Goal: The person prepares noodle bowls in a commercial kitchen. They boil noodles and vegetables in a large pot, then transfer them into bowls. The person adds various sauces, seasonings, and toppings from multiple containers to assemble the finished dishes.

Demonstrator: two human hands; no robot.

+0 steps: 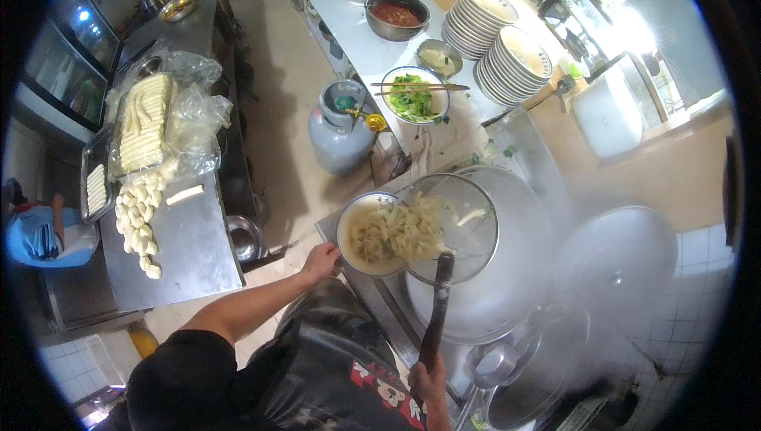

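My left hand grips the rim of a white bowl at the pot's near left side. My right hand is closed round the dark handle of a wire mesh strainer. The strainer is tilted against the bowl, and noodles with greens lie across both, partly in each. A few pieces cling to the mesh. Under and beyond the strainer stands a large steaming pot.
Steam veils a round metal lid at the right; ladles lie nearer me. A gas cylinder stands beyond the bowl. Stacked bowls and a bowl of greens occupy the counter. Dough pieces and a person are left.
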